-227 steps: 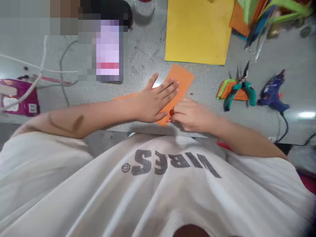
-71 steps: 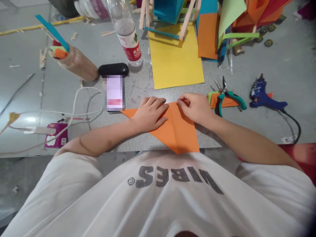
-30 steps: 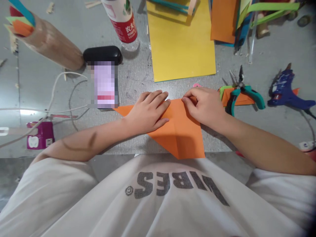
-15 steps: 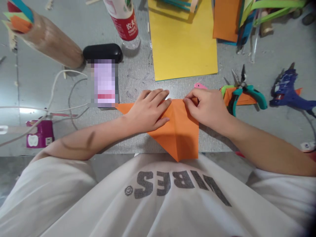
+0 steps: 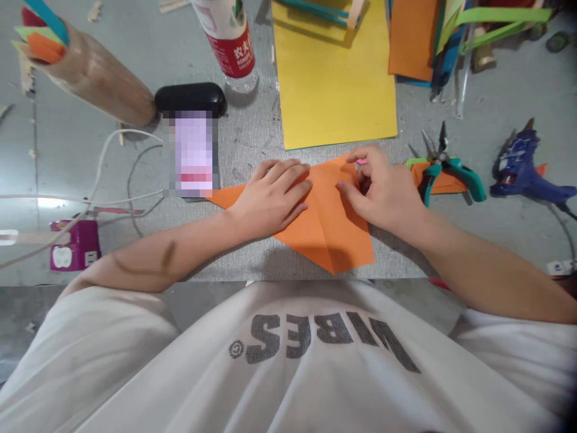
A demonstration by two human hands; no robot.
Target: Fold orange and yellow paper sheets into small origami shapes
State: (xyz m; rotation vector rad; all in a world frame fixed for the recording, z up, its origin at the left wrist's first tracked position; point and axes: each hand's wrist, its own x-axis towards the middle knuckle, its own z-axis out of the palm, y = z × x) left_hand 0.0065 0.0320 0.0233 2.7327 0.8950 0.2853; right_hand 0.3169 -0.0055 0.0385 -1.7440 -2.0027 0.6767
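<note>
An orange sheet of paper (image 5: 329, 222), folded with creases, lies on the grey table (image 5: 252, 138) just in front of me. My left hand (image 5: 270, 198) rests flat on its left half, fingers spread and pressing down. My right hand (image 5: 383, 189) pinches the paper's upper right edge between thumb and fingers and lifts that flap. The paper's near point reaches toward the table's front edge. Part of the sheet is hidden under both hands.
A yellow sheet (image 5: 333, 72) lies beyond the orange paper. Teal-handled pliers (image 5: 446, 168) and a blue glue gun (image 5: 523, 171) sit to the right. A phone (image 5: 193, 153), a black case (image 5: 189, 99), a bottle (image 5: 229, 42), white cables (image 5: 103, 174) and a brown tube (image 5: 94, 78) stand at left.
My right hand has raised the paper's upper right flap, and the sheet has shifted slightly away from me. My left hand stays pressed on the paper.
</note>
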